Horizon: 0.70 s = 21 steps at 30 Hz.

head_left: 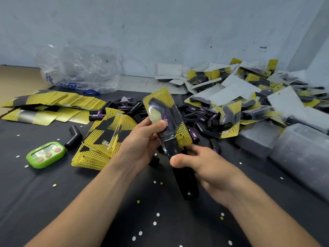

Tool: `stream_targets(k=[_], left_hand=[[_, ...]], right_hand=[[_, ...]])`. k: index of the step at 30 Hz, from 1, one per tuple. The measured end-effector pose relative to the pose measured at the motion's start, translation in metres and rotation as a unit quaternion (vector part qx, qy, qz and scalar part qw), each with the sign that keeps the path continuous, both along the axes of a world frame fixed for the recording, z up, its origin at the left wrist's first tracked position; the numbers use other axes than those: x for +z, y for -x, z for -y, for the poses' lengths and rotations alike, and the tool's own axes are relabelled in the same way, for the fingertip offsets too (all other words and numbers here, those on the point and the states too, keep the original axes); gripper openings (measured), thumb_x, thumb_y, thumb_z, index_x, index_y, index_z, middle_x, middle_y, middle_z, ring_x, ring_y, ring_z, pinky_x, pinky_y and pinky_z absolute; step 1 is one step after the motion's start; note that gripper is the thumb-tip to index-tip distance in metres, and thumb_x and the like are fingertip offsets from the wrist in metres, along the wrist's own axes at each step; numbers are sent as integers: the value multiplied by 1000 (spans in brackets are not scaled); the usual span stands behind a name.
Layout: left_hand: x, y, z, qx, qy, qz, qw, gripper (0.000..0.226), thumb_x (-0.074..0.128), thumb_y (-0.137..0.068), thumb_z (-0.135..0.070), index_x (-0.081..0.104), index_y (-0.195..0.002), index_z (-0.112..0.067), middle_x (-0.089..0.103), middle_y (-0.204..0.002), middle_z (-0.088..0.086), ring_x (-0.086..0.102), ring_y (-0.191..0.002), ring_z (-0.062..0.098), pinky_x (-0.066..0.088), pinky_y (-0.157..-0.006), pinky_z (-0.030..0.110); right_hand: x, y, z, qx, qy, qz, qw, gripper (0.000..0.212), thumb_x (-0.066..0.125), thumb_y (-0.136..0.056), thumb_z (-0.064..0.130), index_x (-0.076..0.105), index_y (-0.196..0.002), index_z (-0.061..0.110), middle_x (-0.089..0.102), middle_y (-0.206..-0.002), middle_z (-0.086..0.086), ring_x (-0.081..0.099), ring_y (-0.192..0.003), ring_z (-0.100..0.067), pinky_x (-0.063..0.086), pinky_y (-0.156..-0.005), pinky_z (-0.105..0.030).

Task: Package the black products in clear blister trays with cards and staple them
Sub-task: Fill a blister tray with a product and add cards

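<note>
Above table [53, 202], one pack [161, 108], one stapler [185, 182]

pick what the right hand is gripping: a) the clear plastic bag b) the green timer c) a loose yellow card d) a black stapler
d: the right hand grips the black stapler at the lower edge of the blister pack that the left hand holds; the green timer lies apart, untouched.
</note>
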<state>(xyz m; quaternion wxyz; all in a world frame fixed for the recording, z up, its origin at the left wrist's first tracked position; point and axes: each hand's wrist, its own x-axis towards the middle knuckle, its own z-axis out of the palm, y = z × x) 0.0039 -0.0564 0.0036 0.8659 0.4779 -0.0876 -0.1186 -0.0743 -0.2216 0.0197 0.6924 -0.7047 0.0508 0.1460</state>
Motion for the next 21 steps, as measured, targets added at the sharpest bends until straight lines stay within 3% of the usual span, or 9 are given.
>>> stream_targets(k=[2, 5, 8, 11, 14, 16, 18, 19, 21], left_hand=[[1, -2, -1, 25, 15, -12, 1000, 34, 67, -81, -12, 69, -115, -9, 77, -106, 8, 73, -88, 19, 61, -76, 35], [2, -2, -6, 48, -14, -32, 998, 47, 69, -81, -20, 64, -127, -10, 75, -102, 4, 70, -88, 19, 54, -86, 39], [1, 0, -8, 39, -42, -39, 998, 62, 73, -76, -27, 61, -133, -5, 73, -100, 5, 65, -89, 22, 47, -88, 43], [1, 0, -6, 19, -9, -24, 999, 29, 73, -79, -16, 78, -107, -13, 77, -106, 7, 74, -86, 19, 60, -73, 32], [1, -2, -4, 10, 4, -3, 1000, 18, 72, -81, -12, 84, -90, -21, 78, -106, 9, 76, -86, 18, 61, -69, 28], [2, -1, -3, 2, 0, 11, 1000, 19, 71, -83, -14, 83, -97, -20, 78, -110, 10, 76, -90, 20, 61, -72, 29], [4, 1, -2, 7, -5, 8, 1000, 27, 71, -84, -17, 78, -110, -13, 76, -115, 13, 75, -96, 22, 61, -74, 30], [4, 2, -1, 16, -12, 5, 1000, 36, 71, -85, -21, 74, -119, -9, 75, -119, 14, 75, -100, 23, 61, -75, 29], [4, 4, 1, 24, -33, 10, 999, 51, 69, -86, -29, 65, -131, -5, 73, -126, 12, 72, -109, 22, 60, -80, 29]], right_hand=[[4, 1, 6, 38, 49, -55, 997, 29, 81, -78, 15, 77, -106, 9, 77, -92, -2, 74, -86, -16, 56, -79, -31], [10, 2, 12, 88, 111, -87, 986, 31, 83, -77, 21, 79, -106, 12, 80, -103, -5, 76, -97, -15, 56, -96, -34], [9, -4, 11, -26, 124, -24, 992, 34, 85, -77, 28, 76, -109, 19, 79, -104, -2, 72, -95, -10, 53, -87, -28], [10, -10, 11, -118, 56, 56, 990, 8, 80, -86, 21, 80, -92, 16, 78, -83, 7, 68, -78, -2, 50, -77, -20], [12, -11, 8, -64, 18, 97, 993, 16, 73, -92, 20, 82, -79, 21, 78, -78, 9, 70, -71, 3, 52, -62, -12], [11, -12, 0, -46, 22, 97, 994, 20, 70, -96, 19, 83, -83, 27, 80, -87, 1, 74, -77, -9, 60, -70, -24], [6, -16, -8, -81, 32, 84, 993, 17, 69, -96, 17, 82, -86, 21, 79, -89, -10, 72, -76, -20, 60, -77, -42], [4, -19, -10, -110, 22, 76, 991, 18, 70, -96, 15, 82, -83, 18, 79, -87, -12, 71, -72, -20, 60, -75, -43], [5, -26, -11, -167, -10, 67, 984, 22, 72, -94, 12, 80, -74, 11, 78, -77, -5, 68, -62, -13, 57, -60, -26]])
